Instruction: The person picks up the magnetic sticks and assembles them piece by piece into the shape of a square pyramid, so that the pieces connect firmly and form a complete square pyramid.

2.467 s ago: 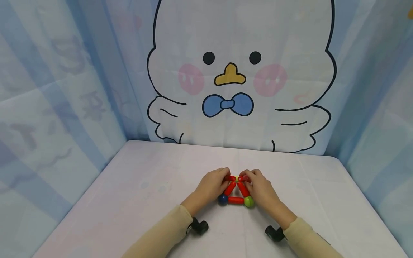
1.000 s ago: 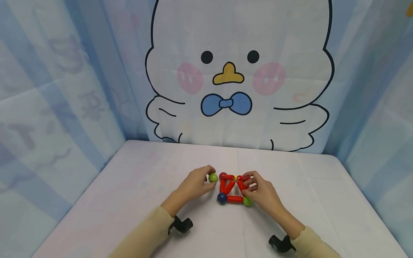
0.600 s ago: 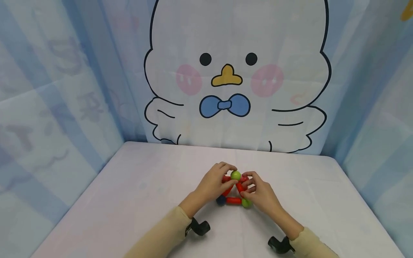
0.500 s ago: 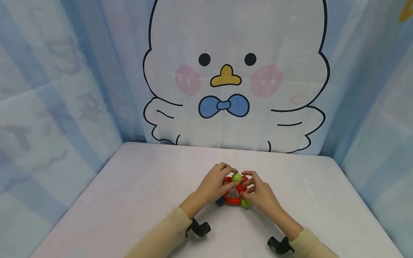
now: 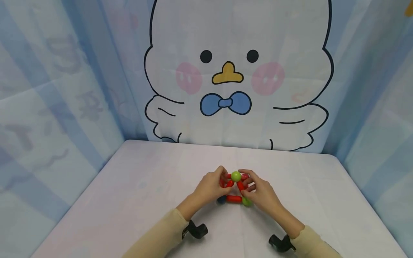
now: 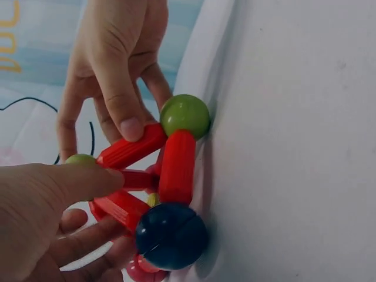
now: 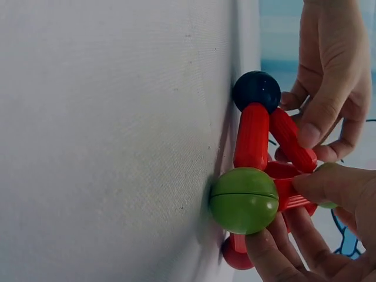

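A frame of red magnetic rods and coloured balls stands on the table between both hands. Its front rod [image 5: 233,199] joins a dark blue ball [image 5: 221,199] to a green ball [image 5: 246,201]. Another green ball [image 5: 236,176] sits at the top, where slanting rods meet. On the left, my left hand [image 5: 206,188] holds a slanting red rod [image 7: 291,138] that rises from the blue ball. Opposite it, my right hand [image 5: 262,190] pinches the slanting rod [image 6: 132,145] above the lower green ball. A red ball [image 5: 245,176] shows behind the right fingers; the frame's back is mostly hidden.
The frame stands on a pale cloth-covered table [image 5: 155,186]. A curtain with a cartoon bird [image 5: 238,36] hangs behind its far edge. Black wrist cameras, left [image 5: 197,230] and right [image 5: 279,243], hang below the sleeves.
My left hand carried a green ball rightward from beside the frame to its top, then let it go and moved down to the left slanting rod. My right hand stays at the frame's right side.
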### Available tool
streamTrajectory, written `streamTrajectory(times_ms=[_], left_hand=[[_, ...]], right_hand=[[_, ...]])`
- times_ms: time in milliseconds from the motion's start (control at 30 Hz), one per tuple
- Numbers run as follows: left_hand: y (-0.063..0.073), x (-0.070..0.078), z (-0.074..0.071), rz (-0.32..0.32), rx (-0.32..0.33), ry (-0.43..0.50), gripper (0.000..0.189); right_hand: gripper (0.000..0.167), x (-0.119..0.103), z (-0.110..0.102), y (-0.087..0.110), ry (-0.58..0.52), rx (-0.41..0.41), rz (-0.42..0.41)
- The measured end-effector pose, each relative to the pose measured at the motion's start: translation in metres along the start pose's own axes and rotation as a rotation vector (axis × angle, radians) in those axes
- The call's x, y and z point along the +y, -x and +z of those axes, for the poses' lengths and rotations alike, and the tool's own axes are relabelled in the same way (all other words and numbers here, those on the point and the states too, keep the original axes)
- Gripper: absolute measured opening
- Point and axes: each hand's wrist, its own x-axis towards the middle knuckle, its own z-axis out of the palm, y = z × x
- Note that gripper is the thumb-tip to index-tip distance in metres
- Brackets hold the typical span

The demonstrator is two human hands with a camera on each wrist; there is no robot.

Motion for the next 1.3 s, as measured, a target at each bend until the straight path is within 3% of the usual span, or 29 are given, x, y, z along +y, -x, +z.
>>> streamTrajectory(times_ms=[167, 500, 600, 733, 933, 1067, 1300], left_hand=[[0.002, 0.000, 0.001, 0.008, 0.004, 0.084, 0.032], [0.004, -0.006, 0.002, 0.034, 0.002, 0.130, 0.026], [0.003, -0.010, -0.002, 0.071, -0.035, 0.099, 0.033], [0.001, -0.016, -0.015, 0.109, -0.135, 0.004, 0.059], [-0.005, -0.024, -0.024, 0.098, -0.282, -0.104, 0.085], [-0.007, -0.030, -0.023, 0.065, -0.304, -0.121, 0.087], [-0.011, -0.030, -0.025, 0.042, -0.302, -0.147, 0.087]], right_hand=[[0.063, -0.002, 0.000, 0.000, 0.022, -0.009, -0.038], [0.064, -0.005, 0.001, -0.001, 0.041, -0.014, -0.052], [0.068, -0.004, 0.001, -0.001, 0.059, -0.029, -0.050], [0.075, 0.000, -0.004, -0.003, 0.098, -0.064, -0.038], [0.081, 0.009, -0.017, -0.007, 0.125, -0.183, -0.001], [0.081, 0.013, -0.020, -0.009, 0.127, -0.249, 0.022], [0.080, 0.016, -0.024, -0.015, 0.160, -0.260, -0.006]])
